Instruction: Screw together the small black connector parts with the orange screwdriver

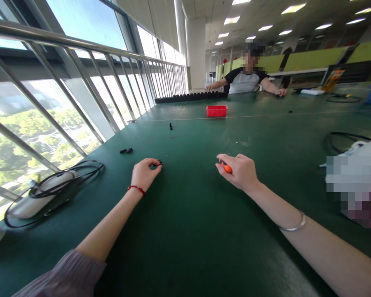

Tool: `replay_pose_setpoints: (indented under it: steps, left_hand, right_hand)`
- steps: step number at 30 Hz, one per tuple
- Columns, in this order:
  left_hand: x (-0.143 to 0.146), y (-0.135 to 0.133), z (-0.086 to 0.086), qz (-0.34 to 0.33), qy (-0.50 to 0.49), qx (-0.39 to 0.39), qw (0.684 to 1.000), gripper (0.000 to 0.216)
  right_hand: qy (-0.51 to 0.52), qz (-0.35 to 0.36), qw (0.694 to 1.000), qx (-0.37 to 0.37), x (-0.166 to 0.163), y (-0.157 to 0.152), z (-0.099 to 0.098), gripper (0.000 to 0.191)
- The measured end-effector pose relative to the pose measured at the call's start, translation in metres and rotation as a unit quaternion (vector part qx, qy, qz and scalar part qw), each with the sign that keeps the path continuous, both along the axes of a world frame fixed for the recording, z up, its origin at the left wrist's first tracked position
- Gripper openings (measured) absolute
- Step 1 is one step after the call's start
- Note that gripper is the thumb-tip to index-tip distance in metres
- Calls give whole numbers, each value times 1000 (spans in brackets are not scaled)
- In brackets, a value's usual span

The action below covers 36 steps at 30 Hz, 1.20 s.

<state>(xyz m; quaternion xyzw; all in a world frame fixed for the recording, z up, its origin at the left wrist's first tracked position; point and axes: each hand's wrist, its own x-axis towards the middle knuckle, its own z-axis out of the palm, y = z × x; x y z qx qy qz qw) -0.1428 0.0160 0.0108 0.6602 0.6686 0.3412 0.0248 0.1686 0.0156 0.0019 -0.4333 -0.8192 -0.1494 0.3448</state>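
My left hand [143,173] is closed in a pinch just above the green table. Between its thumb and fingertips is a small black part [159,163], mostly covered by the fingers. My right hand [243,170] wraps round a short orange tool handle [225,166] with a dark end; the rest of it is hidden in the palm, so its kind does not show. A gap of bare tabletop lies between the two hands. Beyond the left hand are small black pieces [126,151] and a single upright black piece [171,126].
A red bin [217,111] stands farther back, near a long black toothed strip [191,97]. Black cable lies over a white elongated object [43,196] by the railing [89,47]. On the right rests a white bag [355,173]. Another person [245,80] sits opposite.
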Motion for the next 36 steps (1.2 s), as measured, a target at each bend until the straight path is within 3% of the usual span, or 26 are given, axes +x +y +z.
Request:
replay_pose_setpoints:
  steps: [4, 7, 14, 18, 36]
  left_hand:
    - [-61, -8, 2, 148, 38, -36, 988, 25]
    - [-75, -10, 3, 180, 51, -74, 979, 27]
    - [-83, -13, 18, 163, 77, -35, 983, 28]
    - [-92, -16, 26, 184, 25, -73, 980, 31]
    - [-92, -11, 15, 178, -37, -85, 980, 29]
  right_hand:
    - [-27, 28, 998, -48, -5, 1, -3, 42]
    - [-17, 15, 997, -73, -7, 0, -4, 42]
    - [-17, 12, 991, -131, -5, 3, -5, 44]
    - [-22, 4, 991, -133, -6, 3, -5, 43]
    - [-41, -7, 984, -171, -9, 2, -3, 42]
